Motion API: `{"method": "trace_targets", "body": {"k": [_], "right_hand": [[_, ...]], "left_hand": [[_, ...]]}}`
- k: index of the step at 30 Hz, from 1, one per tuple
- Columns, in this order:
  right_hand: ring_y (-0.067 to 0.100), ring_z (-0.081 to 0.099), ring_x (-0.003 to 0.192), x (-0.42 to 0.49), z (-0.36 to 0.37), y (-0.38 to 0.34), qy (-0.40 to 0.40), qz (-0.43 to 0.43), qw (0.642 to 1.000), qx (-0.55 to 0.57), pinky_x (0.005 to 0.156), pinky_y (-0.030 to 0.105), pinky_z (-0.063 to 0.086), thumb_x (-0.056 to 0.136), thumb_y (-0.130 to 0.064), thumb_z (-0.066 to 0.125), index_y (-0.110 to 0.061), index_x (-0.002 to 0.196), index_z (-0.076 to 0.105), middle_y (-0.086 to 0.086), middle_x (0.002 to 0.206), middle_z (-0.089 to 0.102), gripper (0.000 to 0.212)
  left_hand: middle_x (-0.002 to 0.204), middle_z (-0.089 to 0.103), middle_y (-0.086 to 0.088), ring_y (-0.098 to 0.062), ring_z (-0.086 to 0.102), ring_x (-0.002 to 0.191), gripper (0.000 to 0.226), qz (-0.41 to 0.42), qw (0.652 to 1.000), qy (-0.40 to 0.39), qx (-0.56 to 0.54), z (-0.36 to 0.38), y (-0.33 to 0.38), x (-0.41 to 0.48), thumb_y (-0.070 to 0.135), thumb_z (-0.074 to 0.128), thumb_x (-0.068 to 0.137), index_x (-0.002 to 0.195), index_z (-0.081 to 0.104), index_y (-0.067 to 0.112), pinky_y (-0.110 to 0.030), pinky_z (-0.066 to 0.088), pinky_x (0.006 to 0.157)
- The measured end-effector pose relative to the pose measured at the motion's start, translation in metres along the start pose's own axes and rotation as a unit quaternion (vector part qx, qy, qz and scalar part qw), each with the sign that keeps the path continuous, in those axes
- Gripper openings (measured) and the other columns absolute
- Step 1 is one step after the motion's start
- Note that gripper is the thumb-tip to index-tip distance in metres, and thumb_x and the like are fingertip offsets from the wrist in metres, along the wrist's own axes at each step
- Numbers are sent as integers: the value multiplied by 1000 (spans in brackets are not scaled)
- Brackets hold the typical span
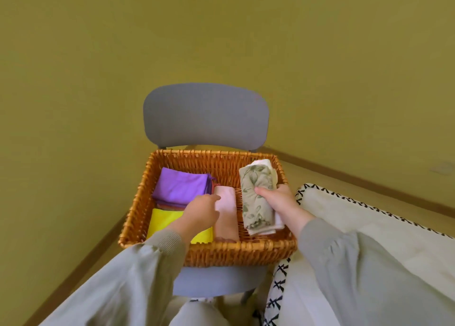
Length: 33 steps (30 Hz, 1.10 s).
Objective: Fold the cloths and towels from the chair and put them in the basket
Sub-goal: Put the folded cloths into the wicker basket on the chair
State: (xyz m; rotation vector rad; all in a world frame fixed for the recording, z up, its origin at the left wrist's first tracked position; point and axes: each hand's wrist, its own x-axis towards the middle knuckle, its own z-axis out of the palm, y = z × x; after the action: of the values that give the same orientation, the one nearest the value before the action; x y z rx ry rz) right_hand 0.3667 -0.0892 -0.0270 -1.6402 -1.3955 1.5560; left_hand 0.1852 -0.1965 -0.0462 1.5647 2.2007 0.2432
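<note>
Wicker basket on the grey chair: right grip clasps a leaf-print towel, left grip, slack, touches the pink cloth.

Noted: loose pale grey-green fabric left sleeve and matching right sleeve, full and gathered, each ending in a darker ribbed knit cuff. Left hand and right hand bare.

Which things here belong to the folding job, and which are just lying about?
Job: wicker basket, grey chair, purple cloth, yellow cloth, pink towel, leaf-print towel held by right hand.
Lying about: white cover with black stitching.
</note>
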Motion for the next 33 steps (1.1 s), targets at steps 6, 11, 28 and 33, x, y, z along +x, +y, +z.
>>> {"method": "trace_targets", "body": {"k": [6, 11, 28, 33], "right_hand": [[24, 67, 79, 17, 26, 28, 42, 65, 996, -47, 76, 34, 56, 73, -27, 74, -9, 103, 62, 5, 86, 68, 36], [31, 70, 86, 15, 34, 17, -96, 58, 985, 130, 77, 43, 57, 81, -15, 70, -6, 109, 63, 15, 94, 73, 30], [34, 46, 125, 41, 84, 22, -143, 238, 945, -174, 102, 46, 38, 93, -33, 55, -2, 141, 33, 20, 137, 44, 61], [34, 48, 122, 47, 100, 29, -147, 241, 944, -172, 94, 41, 42, 89, -33, 62, -2, 139, 35, 18, 135, 48, 64]], "left_hand": [[138, 51, -8, -25, 46, 128, 49, 7, 997, -2, -82, 23, 1, 22, 28, 53, 93, 138, 46, 11, -32, 38, 101], [132, 57, -2, -14, 58, 117, 71, -81, 840, -135, -519, 11, 9, 21, 49, 63, 84, 139, 44, 7, -25, 47, 94], [100, 72, -5, -18, 70, 88, 26, -149, 686, 77, -708, -48, -65, 26, 17, 52, 93, 118, 58, 14, -29, 55, 63], [99, 73, -11, -27, 70, 91, 29, -206, 712, 24, -670, -25, -79, 30, 17, 57, 88, 116, 59, 10, -40, 57, 77]]}}
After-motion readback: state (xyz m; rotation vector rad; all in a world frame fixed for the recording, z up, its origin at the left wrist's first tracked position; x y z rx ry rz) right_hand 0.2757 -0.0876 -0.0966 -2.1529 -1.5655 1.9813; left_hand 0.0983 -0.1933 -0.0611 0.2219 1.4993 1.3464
